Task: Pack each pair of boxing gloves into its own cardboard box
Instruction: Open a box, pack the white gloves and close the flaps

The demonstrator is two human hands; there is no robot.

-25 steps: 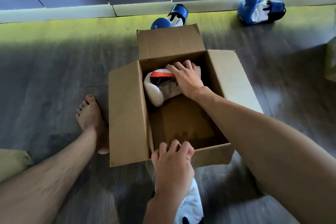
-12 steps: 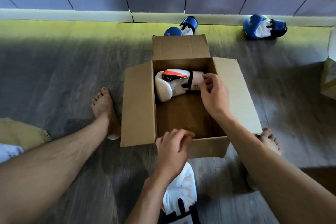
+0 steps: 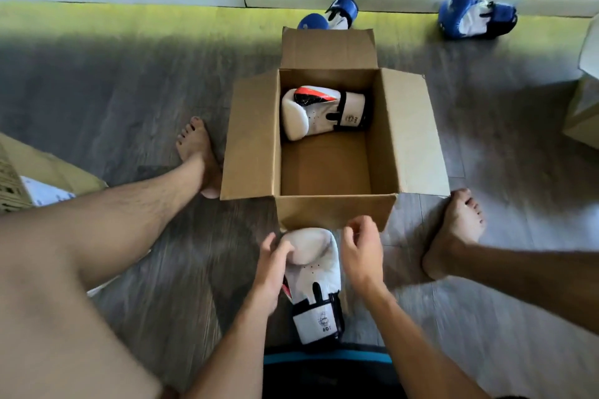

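An open cardboard box (image 3: 337, 212) stands on the floor between my legs. One white boxing glove (image 3: 324, 112) with a red-orange patch lies inside, against the far wall. Its white partner (image 3: 316, 272) lies on the floor just in front of the box, cuff toward me. My left hand (image 3: 272, 269) grips this floor glove's left side, thumb on the padding. My right hand (image 3: 363, 253) hovers at the glove's right edge, fingers loosely curled and holding nothing.
Two blue and white gloves lie by the far wall, one (image 3: 330, 14) behind the box's raised flap, the other (image 3: 476, 18) to the right. Another cardboard box (image 3: 583, 107) sits at the right edge, and a flat one (image 3: 19, 178) at the left. My bare feet flank the box.
My right hand let go of the glove in the box and drew back out. My left hand left the box's front wall. Both hands came down to the white glove on the floor.
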